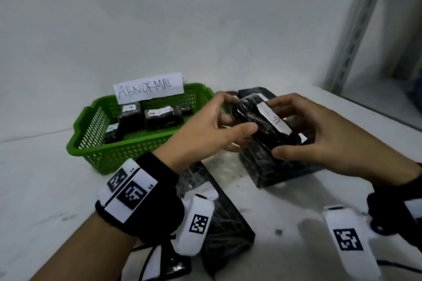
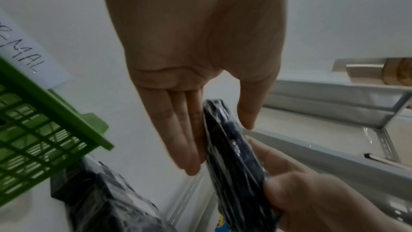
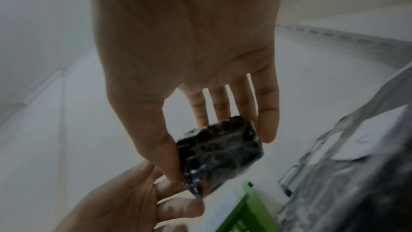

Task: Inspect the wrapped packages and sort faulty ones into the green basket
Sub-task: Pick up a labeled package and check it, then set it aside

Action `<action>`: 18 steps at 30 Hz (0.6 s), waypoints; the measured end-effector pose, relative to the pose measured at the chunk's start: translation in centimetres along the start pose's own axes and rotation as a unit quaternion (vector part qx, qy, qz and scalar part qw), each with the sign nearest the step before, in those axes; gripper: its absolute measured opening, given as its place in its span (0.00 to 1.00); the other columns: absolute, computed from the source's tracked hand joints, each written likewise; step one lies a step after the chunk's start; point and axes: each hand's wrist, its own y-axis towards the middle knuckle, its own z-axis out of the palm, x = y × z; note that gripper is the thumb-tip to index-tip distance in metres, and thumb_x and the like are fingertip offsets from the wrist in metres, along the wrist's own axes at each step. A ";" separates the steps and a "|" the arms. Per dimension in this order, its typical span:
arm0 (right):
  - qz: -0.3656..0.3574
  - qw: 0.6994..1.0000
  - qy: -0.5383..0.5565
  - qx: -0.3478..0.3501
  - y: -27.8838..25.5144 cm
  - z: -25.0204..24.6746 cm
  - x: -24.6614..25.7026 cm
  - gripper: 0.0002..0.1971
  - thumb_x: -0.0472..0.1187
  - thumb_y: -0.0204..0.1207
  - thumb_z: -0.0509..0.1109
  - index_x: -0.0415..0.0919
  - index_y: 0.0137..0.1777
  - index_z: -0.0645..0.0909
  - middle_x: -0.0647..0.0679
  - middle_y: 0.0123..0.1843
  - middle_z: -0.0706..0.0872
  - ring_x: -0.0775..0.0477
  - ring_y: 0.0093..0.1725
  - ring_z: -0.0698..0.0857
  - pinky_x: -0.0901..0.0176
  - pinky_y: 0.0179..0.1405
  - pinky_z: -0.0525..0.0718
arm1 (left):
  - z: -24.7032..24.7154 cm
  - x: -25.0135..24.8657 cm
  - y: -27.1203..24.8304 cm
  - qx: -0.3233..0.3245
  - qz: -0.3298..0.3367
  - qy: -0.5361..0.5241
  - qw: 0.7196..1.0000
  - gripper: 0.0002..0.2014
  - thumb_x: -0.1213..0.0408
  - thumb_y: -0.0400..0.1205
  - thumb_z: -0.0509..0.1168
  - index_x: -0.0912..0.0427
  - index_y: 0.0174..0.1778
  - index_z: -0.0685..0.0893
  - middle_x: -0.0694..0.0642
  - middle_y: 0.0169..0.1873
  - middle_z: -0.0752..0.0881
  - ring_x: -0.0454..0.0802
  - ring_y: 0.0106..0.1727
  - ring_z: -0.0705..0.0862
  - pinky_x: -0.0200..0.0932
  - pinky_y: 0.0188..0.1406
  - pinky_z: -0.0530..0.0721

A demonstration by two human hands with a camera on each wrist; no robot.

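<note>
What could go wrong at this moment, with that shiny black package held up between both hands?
The package is glossy and pinched only at its ends by the left hand and right hand, so it might slip.

Its white label covers part of the wrap and could hide a fault.

The green basket sits close by; a slip could land a good package there.

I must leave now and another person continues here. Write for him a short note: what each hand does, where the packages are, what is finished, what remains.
Left hand: holds the near-left end of one wrapped package, thumb on top, fingers behind.
Right hand: holds the other end of the same package, raised above the table.
Green basket, marked ABNORMAL, stands at the left and already holds several wrapped packages.
More wrapped stock lies on the table under the hands.
Done: some faulty ones are sorted into the basket.
Left: finish checking the held package, place it where it belongs, then inspect the rest.
</note>
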 end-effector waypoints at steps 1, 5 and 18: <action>0.016 1.000 -0.023 0.010 -0.4 -0.5 -0.5 0.37 0.47 0.61 0.87 0.65 0.68 0.75 0.64 0.60 0.87 0.62 0.56 0.88 0.52 0.59 0.87 | 0.3 0.1 0.2 0.005 -0.014 0.041 0.999 0.18 0.59 0.80 0.72 0.53 0.62 0.74 0.54 0.48 0.93 0.55 0.49 0.92 0.59 0.53 0.91; 0.070 0.995 -0.073 0.012 -0.3 -1.9 -2.4 0.36 0.41 0.63 0.85 0.62 0.70 0.75 0.63 0.63 0.86 0.64 0.56 0.86 0.58 0.56 0.83 | 1.1 0.2 1.7 0.010 -0.043 0.164 0.985 0.16 0.50 0.80 0.71 0.53 0.59 0.80 0.51 0.49 0.91 0.51 0.51 0.91 0.59 0.54 0.90; 0.184 0.981 0.060 -0.007 9.4 1.9 -3.6 0.23 0.60 0.73 0.78 0.43 0.55 0.80 0.43 0.55 0.88 0.42 0.51 0.91 0.38 0.45 0.94 | 0.0 1.5 5.9 -0.074 -0.074 0.248 0.963 0.09 0.67 0.87 0.64 0.62 0.61 0.84 0.52 0.45 0.91 0.48 0.40 0.89 0.44 0.43 0.90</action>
